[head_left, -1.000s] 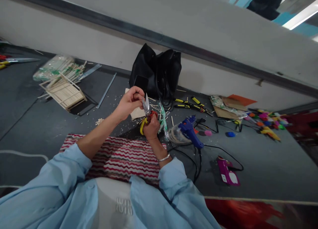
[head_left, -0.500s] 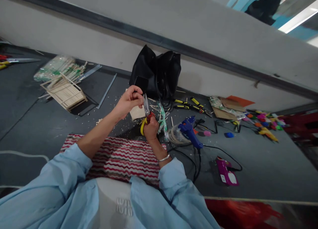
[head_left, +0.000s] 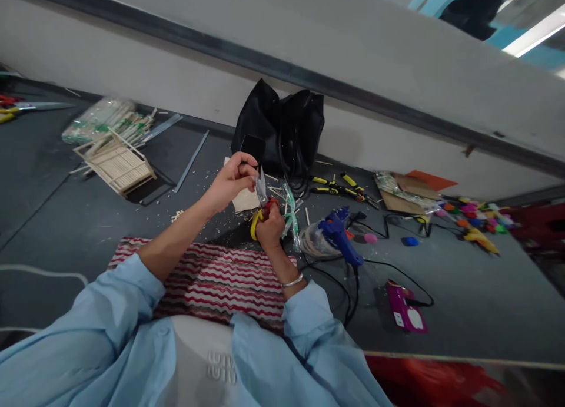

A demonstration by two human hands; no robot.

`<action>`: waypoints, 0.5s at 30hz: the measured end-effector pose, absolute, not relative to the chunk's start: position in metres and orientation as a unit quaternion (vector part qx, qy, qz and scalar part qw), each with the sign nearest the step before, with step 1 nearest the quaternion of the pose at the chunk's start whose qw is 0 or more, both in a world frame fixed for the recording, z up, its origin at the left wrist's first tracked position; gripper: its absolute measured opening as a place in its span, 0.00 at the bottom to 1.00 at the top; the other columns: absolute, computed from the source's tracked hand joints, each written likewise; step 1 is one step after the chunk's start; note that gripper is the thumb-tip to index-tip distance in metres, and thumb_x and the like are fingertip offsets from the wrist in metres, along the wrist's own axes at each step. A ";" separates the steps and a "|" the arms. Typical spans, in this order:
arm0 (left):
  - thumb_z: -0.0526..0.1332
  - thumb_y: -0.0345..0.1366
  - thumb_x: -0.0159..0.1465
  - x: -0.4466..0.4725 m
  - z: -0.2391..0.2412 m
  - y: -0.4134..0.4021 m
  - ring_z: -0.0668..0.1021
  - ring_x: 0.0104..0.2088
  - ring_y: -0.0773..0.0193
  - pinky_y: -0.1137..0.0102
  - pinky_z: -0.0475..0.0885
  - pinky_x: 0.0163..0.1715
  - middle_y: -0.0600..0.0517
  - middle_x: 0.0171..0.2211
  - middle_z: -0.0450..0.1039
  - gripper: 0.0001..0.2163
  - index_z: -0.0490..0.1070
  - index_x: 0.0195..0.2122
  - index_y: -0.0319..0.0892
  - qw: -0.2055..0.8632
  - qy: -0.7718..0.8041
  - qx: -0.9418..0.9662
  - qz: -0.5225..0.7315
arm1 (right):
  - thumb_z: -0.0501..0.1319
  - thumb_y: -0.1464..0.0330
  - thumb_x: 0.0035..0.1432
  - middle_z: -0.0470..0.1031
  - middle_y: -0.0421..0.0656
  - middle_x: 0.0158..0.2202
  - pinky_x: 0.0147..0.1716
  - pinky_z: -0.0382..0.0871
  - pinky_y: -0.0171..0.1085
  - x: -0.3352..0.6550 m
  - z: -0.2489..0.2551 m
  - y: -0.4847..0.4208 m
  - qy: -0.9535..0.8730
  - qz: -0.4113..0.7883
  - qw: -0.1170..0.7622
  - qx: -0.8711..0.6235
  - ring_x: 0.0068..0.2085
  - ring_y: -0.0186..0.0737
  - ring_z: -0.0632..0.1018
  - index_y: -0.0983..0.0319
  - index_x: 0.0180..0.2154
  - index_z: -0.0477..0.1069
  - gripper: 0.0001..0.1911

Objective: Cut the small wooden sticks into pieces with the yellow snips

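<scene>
My left hand [head_left: 230,180] is raised over the floor with its fingers pinched on something small that I cannot make out, held against the blades of a pair of scissors [head_left: 260,204]. My right hand [head_left: 269,225] is closed around the scissors' red and yellow handles, blades pointing up. Both hands hover past the far edge of a red and white striped mat [head_left: 212,280]. A clear packet with green print [head_left: 291,218] lies just right of my right hand.
A black bag [head_left: 282,130] leans on the wall. A blue glue gun [head_left: 338,236] with its black cord, yellow-handled pliers [head_left: 339,188], a magenta card [head_left: 404,307], coloured pom-poms [head_left: 472,215] and cardboard lie to the right. A stick-built frame [head_left: 115,162] and stick packets lie at left.
Hardly anything: my left hand dipped slightly and the camera shifted a little. Both hands stay at the scissors.
</scene>
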State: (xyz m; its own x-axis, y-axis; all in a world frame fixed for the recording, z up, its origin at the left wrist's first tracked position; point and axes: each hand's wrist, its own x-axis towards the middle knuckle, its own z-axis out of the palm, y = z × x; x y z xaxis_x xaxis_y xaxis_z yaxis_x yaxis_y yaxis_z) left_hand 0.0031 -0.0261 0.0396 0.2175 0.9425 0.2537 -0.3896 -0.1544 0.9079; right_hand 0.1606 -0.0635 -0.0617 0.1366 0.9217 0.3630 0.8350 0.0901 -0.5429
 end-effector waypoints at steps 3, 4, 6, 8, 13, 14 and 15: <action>0.59 0.21 0.56 0.004 0.038 -0.026 0.73 0.24 0.75 0.77 0.69 0.27 0.59 0.26 0.70 0.12 0.62 0.39 0.40 0.589 0.281 0.512 0.558 | 0.58 0.68 0.48 0.74 0.43 0.29 0.30 0.65 0.35 0.160 -0.059 -0.065 -0.664 0.062 0.334 -0.666 0.30 0.41 0.75 0.62 0.38 0.69 0.12; 0.60 0.21 0.56 0.004 0.038 -0.026 0.72 0.24 0.75 0.77 0.69 0.27 0.59 0.26 0.70 0.12 0.62 0.39 0.40 0.589 0.282 0.513 0.557 | 0.58 0.69 0.48 0.74 0.43 0.29 0.30 0.65 0.35 0.161 -0.059 -0.065 -0.665 0.062 0.334 -0.665 0.30 0.40 0.74 0.62 0.37 0.68 0.11; 0.60 0.21 0.55 0.003 0.038 -0.026 0.72 0.24 0.75 0.77 0.69 0.27 0.59 0.26 0.70 0.13 0.62 0.39 0.40 0.589 0.280 0.513 0.558 | 0.58 0.69 0.48 0.74 0.42 0.29 0.29 0.65 0.34 0.161 -0.058 -0.065 -0.667 0.062 0.333 -0.663 0.30 0.40 0.74 0.62 0.37 0.68 0.11; 0.60 0.21 0.55 0.003 0.039 -0.026 0.72 0.24 0.75 0.77 0.69 0.27 0.59 0.25 0.70 0.13 0.62 0.39 0.40 0.591 0.277 0.514 0.557 | 0.58 0.69 0.48 0.74 0.43 0.29 0.30 0.65 0.34 0.161 -0.059 -0.065 -0.669 0.062 0.335 -0.661 0.30 0.40 0.75 0.62 0.38 0.68 0.11; 0.60 0.21 0.54 0.002 0.042 -0.028 0.72 0.24 0.75 0.77 0.68 0.27 0.59 0.25 0.70 0.13 0.62 0.38 0.41 0.592 0.278 0.516 0.553 | 0.58 0.69 0.49 0.74 0.43 0.29 0.31 0.66 0.35 0.159 -0.061 -0.064 -0.663 0.062 0.334 -0.667 0.31 0.42 0.75 0.63 0.40 0.68 0.13; 0.60 0.21 0.54 0.002 0.042 -0.028 0.72 0.24 0.75 0.77 0.68 0.27 0.59 0.25 0.69 0.13 0.62 0.38 0.41 0.592 0.281 0.515 0.553 | 0.58 0.69 0.49 0.74 0.43 0.29 0.31 0.66 0.35 0.159 -0.062 -0.064 -0.663 0.062 0.336 -0.666 0.32 0.42 0.75 0.63 0.39 0.68 0.13; 0.60 0.21 0.54 0.002 0.043 -0.028 0.72 0.24 0.75 0.77 0.68 0.27 0.59 0.25 0.69 0.13 0.62 0.38 0.41 0.592 0.284 0.514 0.552 | 0.58 0.69 0.49 0.74 0.43 0.28 0.31 0.67 0.35 0.158 -0.062 -0.064 -0.665 0.063 0.341 -0.661 0.32 0.42 0.76 0.63 0.39 0.68 0.13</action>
